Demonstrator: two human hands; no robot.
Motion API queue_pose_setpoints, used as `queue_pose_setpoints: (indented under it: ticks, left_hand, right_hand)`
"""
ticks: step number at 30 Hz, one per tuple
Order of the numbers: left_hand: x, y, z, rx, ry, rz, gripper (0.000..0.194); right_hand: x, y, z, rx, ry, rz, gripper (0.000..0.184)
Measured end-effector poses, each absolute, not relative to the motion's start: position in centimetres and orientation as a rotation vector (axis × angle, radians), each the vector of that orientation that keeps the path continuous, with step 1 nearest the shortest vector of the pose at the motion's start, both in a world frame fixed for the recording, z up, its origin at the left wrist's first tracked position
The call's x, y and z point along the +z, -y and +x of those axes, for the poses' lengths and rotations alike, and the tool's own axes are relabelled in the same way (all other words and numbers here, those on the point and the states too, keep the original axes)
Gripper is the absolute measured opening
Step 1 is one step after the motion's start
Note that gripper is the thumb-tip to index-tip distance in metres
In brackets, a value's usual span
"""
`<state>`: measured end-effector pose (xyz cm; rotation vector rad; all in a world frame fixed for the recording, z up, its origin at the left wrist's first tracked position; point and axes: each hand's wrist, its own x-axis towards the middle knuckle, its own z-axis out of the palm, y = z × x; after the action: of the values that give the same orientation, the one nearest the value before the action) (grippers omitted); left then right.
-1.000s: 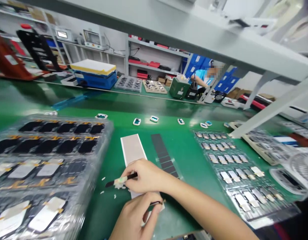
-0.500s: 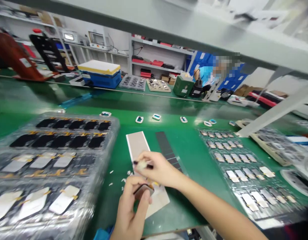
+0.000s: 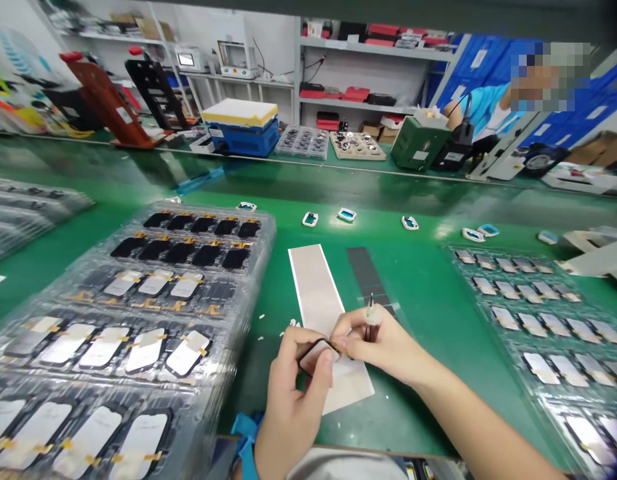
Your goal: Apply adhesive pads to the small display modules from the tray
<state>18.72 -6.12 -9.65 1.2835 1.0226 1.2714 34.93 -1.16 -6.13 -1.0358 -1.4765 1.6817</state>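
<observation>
My left hand (image 3: 298, 383) pinches a small screen module (image 3: 315, 357) between thumb and fingers, its pale face up and its rim black. At the module's right corner, the thumb and forefinger of my right hand (image 3: 381, 343) press together; what is between those fingertips is too small to make out. Tucked in the same hand is a thin dark tool (image 3: 371, 320) with a pale wrapped middle, pointing upward. Beneath both hands lies a beige strip sheet (image 3: 315, 277) with white edges. Beside it rests a dark grey strip (image 3: 364, 267).
A clear tray stack (image 3: 261, 267) with rows of screen modules stands left. Another clear tray (image 3: 493, 350) of modules lies right. Several small white-rimmed parts, including one frame (image 3: 347, 215), line the back. White scraps (image 3: 291, 327) lie near the sheet. A person (image 3: 488, 110) sits across the bench.
My right hand has come down to the module's right corner, and the tool in it has turned from sideways to upright. The whole view has shifted with my head.
</observation>
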Motion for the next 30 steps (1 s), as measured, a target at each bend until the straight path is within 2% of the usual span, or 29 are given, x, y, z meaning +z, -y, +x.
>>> queue_pose_setpoints:
  ticks: [4,11,18,27,30]
  left_hand:
    - [-9.8,6.2,18.6,1.218,-1.038,1.331,0.014]
    - [-10.1,6.9,18.6,1.169,-1.029,1.141,0.025]
    - [-10.0,7.2,18.5,1.18,-1.063,1.144,0.032]
    - [-9.5,7.3,18.8,1.18,-1.085,1.093,0.036]
    - [-9.8,7.3,18.6,1.179,-1.065,1.104,0.034]
  right_hand:
    - [-6.2,1.4,35.2,1.668,1.46,-1.058,0.033]
    - [-5.6,2.2,34.8,1.529,1.503,-1.091,0.027]
    - [-6.1,2.6,34.5,1.519,1.47,-1.091,0.032]
    - [-6.1,2.6,34.2,1.503,1.456,-1.046,0.027]
    - [-5.9,2.6,34.3,1.388,1.53,-1.09,0.024]
